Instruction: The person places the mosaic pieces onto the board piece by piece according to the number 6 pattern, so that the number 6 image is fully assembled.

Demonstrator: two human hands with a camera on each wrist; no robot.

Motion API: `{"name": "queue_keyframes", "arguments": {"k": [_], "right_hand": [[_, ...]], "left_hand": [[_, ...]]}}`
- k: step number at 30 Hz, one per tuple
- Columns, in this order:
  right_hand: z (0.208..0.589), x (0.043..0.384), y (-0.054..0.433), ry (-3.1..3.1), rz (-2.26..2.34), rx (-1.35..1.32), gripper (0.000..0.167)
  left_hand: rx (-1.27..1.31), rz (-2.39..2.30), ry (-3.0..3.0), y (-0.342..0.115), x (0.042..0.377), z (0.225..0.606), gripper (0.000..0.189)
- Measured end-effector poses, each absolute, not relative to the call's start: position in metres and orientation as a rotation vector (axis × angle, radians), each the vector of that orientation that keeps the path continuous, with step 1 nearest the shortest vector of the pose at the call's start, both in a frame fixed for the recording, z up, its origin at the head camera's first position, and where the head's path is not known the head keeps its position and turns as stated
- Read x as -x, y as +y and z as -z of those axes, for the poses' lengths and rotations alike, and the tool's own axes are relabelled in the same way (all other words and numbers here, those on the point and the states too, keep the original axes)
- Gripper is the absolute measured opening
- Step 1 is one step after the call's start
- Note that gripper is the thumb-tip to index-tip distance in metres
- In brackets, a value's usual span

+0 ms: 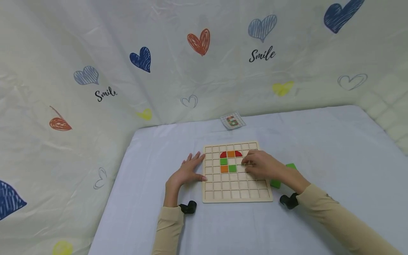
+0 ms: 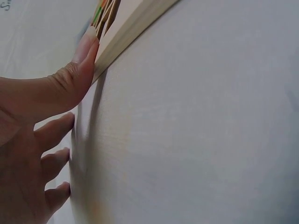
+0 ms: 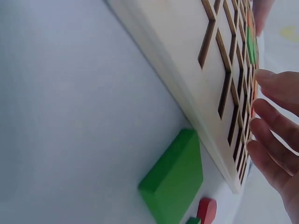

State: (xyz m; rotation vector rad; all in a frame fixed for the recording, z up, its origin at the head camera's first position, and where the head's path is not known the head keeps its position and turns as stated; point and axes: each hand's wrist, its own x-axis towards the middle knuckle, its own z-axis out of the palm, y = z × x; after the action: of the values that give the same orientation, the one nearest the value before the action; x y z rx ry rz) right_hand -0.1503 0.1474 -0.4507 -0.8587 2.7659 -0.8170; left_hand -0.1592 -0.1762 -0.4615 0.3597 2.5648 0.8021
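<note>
A square wooden grid board (image 1: 236,194) lies on the white-covered table. Set into its cells are red, orange and green tiles, among them a green square (image 1: 232,168) and an orange square (image 1: 224,169). At the board's left edge my left hand (image 1: 188,171) has its fingers spread, and the thumb (image 2: 84,56) presses against the rim. My right hand (image 1: 261,164) hovers over the right half of the board with fingertips bent down close to the cells. Between its thumb and forefinger (image 3: 268,109) there is a gap, and no tile shows in it.
Green blocks (image 1: 275,183) lie by the board's right edge, partly under the right forearm. A small red piece (image 3: 207,210) is beside a large green block (image 3: 175,177). Behind the board is a patterned card (image 1: 232,121); a printed curtain (image 1: 216,81) hangs behind the table.
</note>
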Motion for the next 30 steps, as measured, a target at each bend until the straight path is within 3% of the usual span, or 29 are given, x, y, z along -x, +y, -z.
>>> {"name": "queue_keyframes", "arguments": {"k": [30], "right_hand": [[0.454,0.126,0.209,2.878,0.873,0.762,0.019]], "left_hand": [[-0.364,-0.823,2.564,-0.177,0.159,0.462,0.097]]}}
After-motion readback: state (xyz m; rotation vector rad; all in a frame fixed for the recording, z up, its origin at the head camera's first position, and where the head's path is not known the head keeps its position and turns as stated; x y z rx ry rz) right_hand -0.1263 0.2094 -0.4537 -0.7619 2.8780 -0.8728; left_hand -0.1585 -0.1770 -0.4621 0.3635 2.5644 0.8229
